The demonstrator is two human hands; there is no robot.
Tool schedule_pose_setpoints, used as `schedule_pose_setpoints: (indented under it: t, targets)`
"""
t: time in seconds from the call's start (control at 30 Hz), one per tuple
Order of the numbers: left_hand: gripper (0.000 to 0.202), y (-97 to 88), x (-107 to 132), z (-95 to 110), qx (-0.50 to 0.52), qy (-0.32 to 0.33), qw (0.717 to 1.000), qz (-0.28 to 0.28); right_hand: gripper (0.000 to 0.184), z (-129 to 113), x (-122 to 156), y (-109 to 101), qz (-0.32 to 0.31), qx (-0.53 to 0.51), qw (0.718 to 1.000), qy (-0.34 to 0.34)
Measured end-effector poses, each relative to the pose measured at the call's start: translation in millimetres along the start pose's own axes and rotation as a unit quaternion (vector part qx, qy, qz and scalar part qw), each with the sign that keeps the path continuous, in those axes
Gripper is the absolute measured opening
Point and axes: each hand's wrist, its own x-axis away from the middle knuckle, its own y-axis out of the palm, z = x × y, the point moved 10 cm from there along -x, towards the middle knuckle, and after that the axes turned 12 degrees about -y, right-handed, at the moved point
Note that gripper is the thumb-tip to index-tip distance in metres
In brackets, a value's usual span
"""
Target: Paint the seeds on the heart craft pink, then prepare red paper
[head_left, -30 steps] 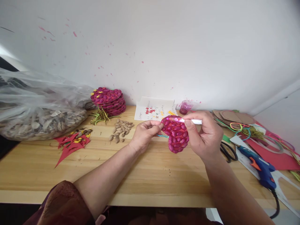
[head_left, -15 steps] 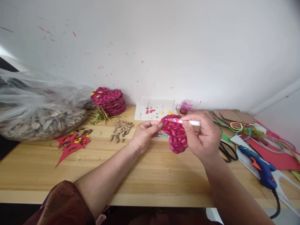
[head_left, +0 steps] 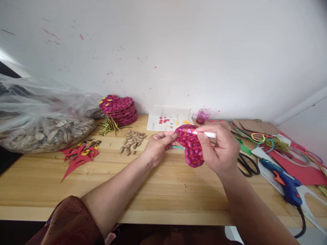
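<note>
My left hand (head_left: pixel 160 144) pinches the upper left edge of a flat, heart-like craft piece (head_left: pixel 194 149) covered in bumpy, magenta-painted shells. A loop of turquoise cord (head_left: pixel 178 147) hangs from it near my left fingers. Between the thumb and fingers of my right hand (head_left: pixel 222 146) is a white-handled paintbrush (head_left: pixel 208 134). Its pink-stained tip touches the upper left shells of the piece. The right part of the piece is hidden behind my right hand. Behind it, a clear cup with magenta paint (head_left: pixel 202 117) stands against the wall.
A stack of magenta shell pieces (head_left: pixel 122 110), loose shells (head_left: pixel 131 140), red paper scraps (head_left: pixel 81 156) and a plastic bag of shells (head_left: pixel 46 132) lie left. Paper with stars (head_left: pixel 158 126) lies behind. On the right are scissors (head_left: pixel 249 165), a glue gun (head_left: pixel 283 180) and cardboard shapes (head_left: pixel 255 127).
My right hand and the brush have shifted slightly left, the tip still on the upper left shells. My left hand and the piece stay nearly in place.
</note>
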Motion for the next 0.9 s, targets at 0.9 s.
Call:
schedule_pose_setpoints:
  t: [0.9]
  targets:
    - [0.042, -1.9, -1.9, -0.6, -0.014, 0.010, 1.000, 0.002, 0.006, 0.3, 2.1, 3.6, -0.006, 0.008, 1.000, 0.022]
